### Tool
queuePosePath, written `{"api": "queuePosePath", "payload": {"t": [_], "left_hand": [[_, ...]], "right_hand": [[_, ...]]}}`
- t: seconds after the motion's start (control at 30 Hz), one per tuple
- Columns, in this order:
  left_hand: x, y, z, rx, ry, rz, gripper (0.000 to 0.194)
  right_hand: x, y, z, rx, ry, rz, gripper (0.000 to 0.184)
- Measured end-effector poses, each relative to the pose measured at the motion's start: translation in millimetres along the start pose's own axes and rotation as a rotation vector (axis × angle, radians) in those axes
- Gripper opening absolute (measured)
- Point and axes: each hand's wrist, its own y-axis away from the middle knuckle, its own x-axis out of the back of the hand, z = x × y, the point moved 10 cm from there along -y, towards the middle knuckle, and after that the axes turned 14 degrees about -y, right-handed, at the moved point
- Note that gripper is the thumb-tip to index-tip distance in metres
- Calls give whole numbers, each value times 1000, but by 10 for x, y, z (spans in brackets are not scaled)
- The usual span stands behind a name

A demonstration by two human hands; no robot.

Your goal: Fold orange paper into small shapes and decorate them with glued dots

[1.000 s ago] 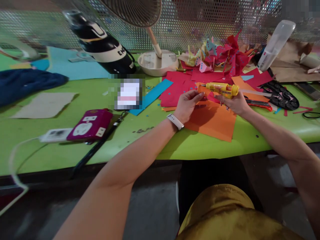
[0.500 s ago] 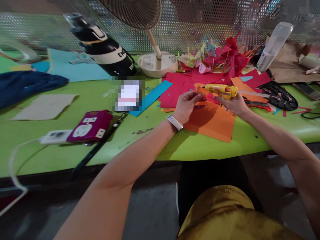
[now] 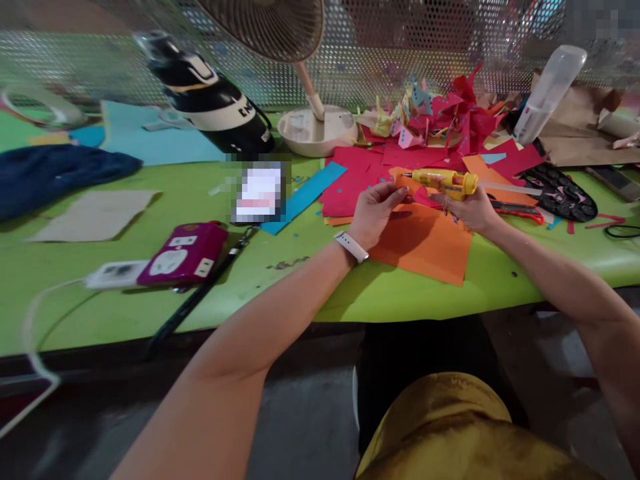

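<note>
Yellow glue gun [image 3: 445,183] gripped in the right hand [image 3: 471,211], nozzle at a small orange paper piece [image 3: 399,179] pinched by the left hand [image 3: 376,212], both above an orange sheet [image 3: 425,243] on the green tabletop [image 3: 280,293], red paper [image 3: 353,179] just behind.

Behind the green-covered table [image 3: 400,303] rises a perforated metal screen [image 3: 345,83], with blurred, coloured patches showing through its holes. Below the table's front edge lies a grey floor [image 3: 305,400], dim and shadowed, while soft light leaves pale sheens across the table's green top.
</note>
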Motion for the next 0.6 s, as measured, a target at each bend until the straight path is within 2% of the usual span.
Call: {"api": "queuePosePath", "payload": {"t": [0.2, 0.43, 0.6], "left_hand": [[6, 9, 19, 3, 1, 7, 8], [-1, 7, 18, 8, 12, 6, 9], [14, 3, 31, 1, 1, 14, 13]], "right_hand": [[20, -6, 66, -38, 31, -9, 35], [24, 9, 80, -41, 18, -18, 53], [-16, 14, 37, 2, 11, -38, 46]]}}
